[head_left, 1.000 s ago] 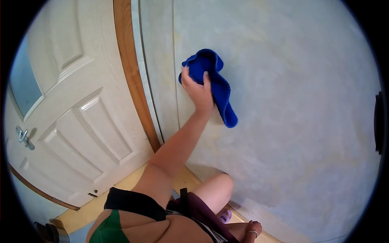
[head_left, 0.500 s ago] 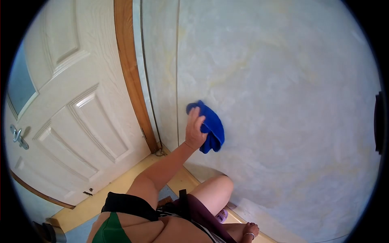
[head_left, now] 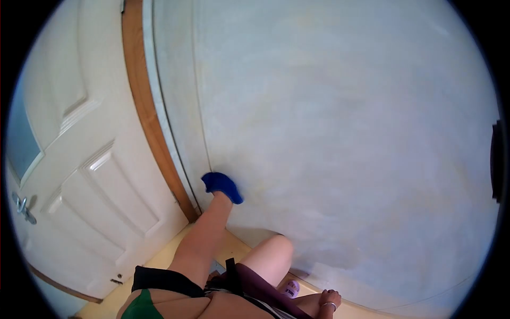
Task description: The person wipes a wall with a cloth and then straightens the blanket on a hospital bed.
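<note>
A blue cloth (head_left: 223, 186) lies against the pale marbled wall, low down near the narrow vertical seam. My left hand (head_left: 222, 198) is at the cloth with the arm stretched out; the cloth covers most of its fingers, and it holds the cloth bunched to the wall. At the lower right, my right hand (head_left: 330, 299), with a bracelet at the wrist, rests by my leg. Its fingers are curled together and nothing shows in them.
A white panelled door (head_left: 101, 202) with a metal handle (head_left: 24, 208) stands at the left, beside a wooden frame (head_left: 151, 122). My bent knee (head_left: 276, 255) is close to the wall (head_left: 345, 149). A purple slipper (head_left: 290, 288) is on the yellowish floor edge.
My left hand has moved down the wall with the cloth, then left toward the seam. The cloth looks more bunched. The view has shifted slightly; my right hand stays in place.
</note>
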`<state>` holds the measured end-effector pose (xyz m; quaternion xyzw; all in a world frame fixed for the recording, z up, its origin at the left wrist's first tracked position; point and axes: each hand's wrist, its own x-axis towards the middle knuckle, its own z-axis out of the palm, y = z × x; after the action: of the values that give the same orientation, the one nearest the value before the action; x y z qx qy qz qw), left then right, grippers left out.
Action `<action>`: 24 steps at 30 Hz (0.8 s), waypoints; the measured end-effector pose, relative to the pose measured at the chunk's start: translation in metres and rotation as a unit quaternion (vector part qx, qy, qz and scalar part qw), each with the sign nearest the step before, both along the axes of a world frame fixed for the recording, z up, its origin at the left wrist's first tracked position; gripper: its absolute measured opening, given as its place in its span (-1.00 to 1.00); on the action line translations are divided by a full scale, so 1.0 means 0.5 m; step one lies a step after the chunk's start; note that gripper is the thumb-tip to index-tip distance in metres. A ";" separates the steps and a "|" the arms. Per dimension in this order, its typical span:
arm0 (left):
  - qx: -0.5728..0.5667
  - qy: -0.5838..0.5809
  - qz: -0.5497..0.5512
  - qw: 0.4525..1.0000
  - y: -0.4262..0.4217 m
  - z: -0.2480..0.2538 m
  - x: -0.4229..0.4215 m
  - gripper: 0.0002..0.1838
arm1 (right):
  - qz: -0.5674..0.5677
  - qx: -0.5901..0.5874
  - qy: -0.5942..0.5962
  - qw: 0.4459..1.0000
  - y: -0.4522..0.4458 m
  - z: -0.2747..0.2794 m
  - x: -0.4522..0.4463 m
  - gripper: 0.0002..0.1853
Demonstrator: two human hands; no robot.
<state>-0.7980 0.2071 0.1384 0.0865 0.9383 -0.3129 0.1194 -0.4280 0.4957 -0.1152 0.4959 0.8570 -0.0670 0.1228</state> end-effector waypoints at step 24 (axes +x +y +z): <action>0.372 0.259 -0.846 0.280 0.448 0.057 0.339 -0.75 | -0.008 -0.017 0.022 1.000 -0.009 0.023 0.009 -0.58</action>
<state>-0.6285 0.4312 0.1667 0.7815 0.3366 0.1384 -0.5068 -0.4234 0.4911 -0.1034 0.4992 0.8541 -0.0937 0.1120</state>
